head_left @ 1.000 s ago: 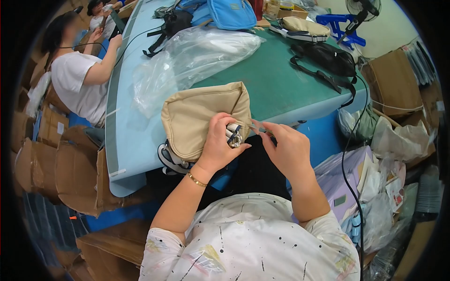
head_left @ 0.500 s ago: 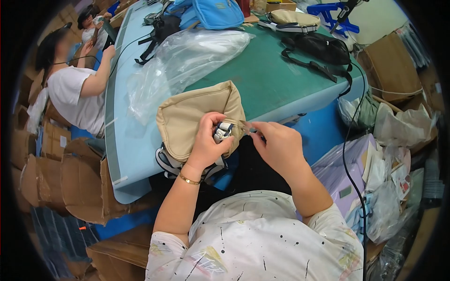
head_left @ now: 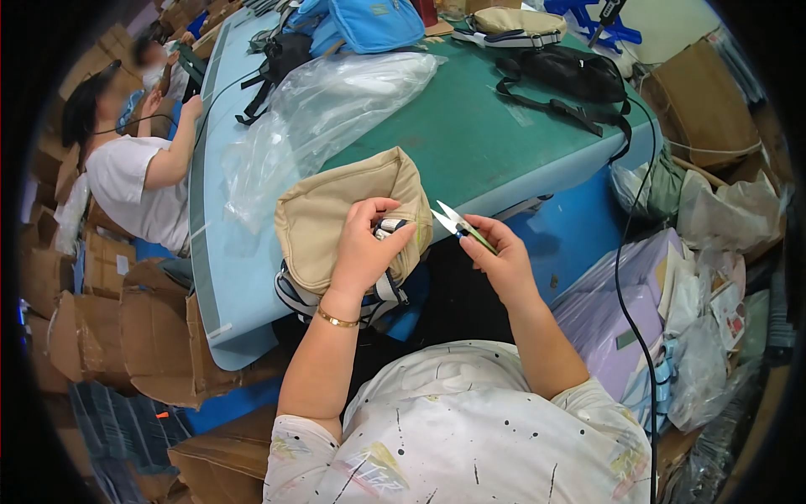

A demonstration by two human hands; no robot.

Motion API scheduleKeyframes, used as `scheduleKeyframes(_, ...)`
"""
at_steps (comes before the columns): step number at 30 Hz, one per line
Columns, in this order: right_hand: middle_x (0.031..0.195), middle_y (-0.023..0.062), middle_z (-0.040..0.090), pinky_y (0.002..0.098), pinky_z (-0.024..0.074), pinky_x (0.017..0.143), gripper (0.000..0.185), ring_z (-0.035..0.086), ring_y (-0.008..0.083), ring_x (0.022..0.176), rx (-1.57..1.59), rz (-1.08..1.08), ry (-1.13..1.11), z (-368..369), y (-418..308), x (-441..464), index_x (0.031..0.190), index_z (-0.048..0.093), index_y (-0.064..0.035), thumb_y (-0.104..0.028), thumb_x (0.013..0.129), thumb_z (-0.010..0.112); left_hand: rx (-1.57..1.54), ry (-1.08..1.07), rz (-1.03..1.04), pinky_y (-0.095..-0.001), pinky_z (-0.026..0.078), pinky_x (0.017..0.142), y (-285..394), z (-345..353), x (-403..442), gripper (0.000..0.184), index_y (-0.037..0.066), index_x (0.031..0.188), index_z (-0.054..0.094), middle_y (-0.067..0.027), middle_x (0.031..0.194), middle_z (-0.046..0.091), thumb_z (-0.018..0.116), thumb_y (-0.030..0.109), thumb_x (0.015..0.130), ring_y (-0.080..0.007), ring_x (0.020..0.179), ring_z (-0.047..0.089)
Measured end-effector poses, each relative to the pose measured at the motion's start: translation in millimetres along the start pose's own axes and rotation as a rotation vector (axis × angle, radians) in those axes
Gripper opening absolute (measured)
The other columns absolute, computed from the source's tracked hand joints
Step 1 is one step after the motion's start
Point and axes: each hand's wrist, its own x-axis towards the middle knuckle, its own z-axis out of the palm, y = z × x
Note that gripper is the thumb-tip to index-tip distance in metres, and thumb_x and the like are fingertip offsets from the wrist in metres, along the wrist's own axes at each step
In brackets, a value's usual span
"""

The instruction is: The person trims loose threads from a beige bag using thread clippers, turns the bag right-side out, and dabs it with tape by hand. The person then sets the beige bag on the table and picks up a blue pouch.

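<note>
A beige fabric bag [head_left: 323, 210] rests at the near edge of the table, its dark and white straps [head_left: 295, 294] hanging below. My left hand [head_left: 367, 248] grips the bag's right side, with a bit of white and navy webbing [head_left: 389, 227] showing between thumb and fingers. Just right of the bag, my right hand [head_left: 501, 259] is closed around thread snips [head_left: 463, 227]. The two pointed blades are apart and aim up and left, clear of the fabric.
Clear plastic sheeting [head_left: 336, 101] lies on the green-topped table [head_left: 470, 134]. Behind are a blue bag [head_left: 378, 25] and a black bag [head_left: 571, 80]. A black cable [head_left: 623, 277] hangs at right. Cardboard boxes [head_left: 159, 336] crowd the left, where a co-worker [head_left: 134, 168] sits.
My right hand has drawn back from the bag's edge and turned, so the snips' blades now show plainly. My left hand keeps its hold, shifted slightly.
</note>
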Motion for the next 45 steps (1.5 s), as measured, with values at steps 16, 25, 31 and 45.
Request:
scheduleKeyframes(16,0.084,0.0100,0.066,0.0316,0.0481,0.067,0.036,0.063,0.0192,0.076,-0.424,-0.351,0.058,38,12,39,0.095,0.050,-0.0026,-0.020,0.075,0.074,0.201,-0.035,0.291,-0.0346,0.036,0.095,-5,-1,-1,0.039,0.009,0.120,0.051,-0.0144,0.115,0.040,0.053,0.004,0.082,-0.0282,0.110,0.042)
scheduleKeyframes(25,0.077,0.0045,0.063,0.0262,0.0457,0.062,0.027,0.056,0.0095,0.069,-0.491,-0.404,-0.058,34,8,58,0.091,0.050,-0.0029,-0.009,0.077,0.072,0.084,-0.092,0.281,-0.0338,0.035,0.097,-7,-5,-1,0.043,0.008,0.124,0.048,-0.0138,0.120,0.038,0.054,0.006,0.082,-0.0262,0.113,0.041)
scheduleKeyframes(31,0.077,0.0046,0.061,0.0256,0.0452,0.064,0.026,0.053,0.0107,0.067,-0.599,-0.446,-0.115,35,11,63,0.097,0.048,-0.0030,-0.007,0.080,0.068,0.527,0.193,0.531,-0.0376,0.042,0.090,-5,12,-2,0.033,0.004,0.112,0.056,-0.0165,0.119,0.043,0.056,0.002,0.079,-0.0324,0.105,0.048)
scheduleKeyframes(45,0.087,0.0000,0.055,0.0177,0.0367,0.065,0.019,0.044,0.0046,0.074,0.005,-0.121,-0.259,19,14,55,0.093,0.045,-0.0087,-0.001,0.085,0.060,0.159,0.038,0.525,-0.0315,0.046,0.083,-18,1,4,0.025,0.003,0.103,0.057,-0.0116,0.106,0.050,0.051,-0.005,0.080,-0.0257,0.097,0.055)
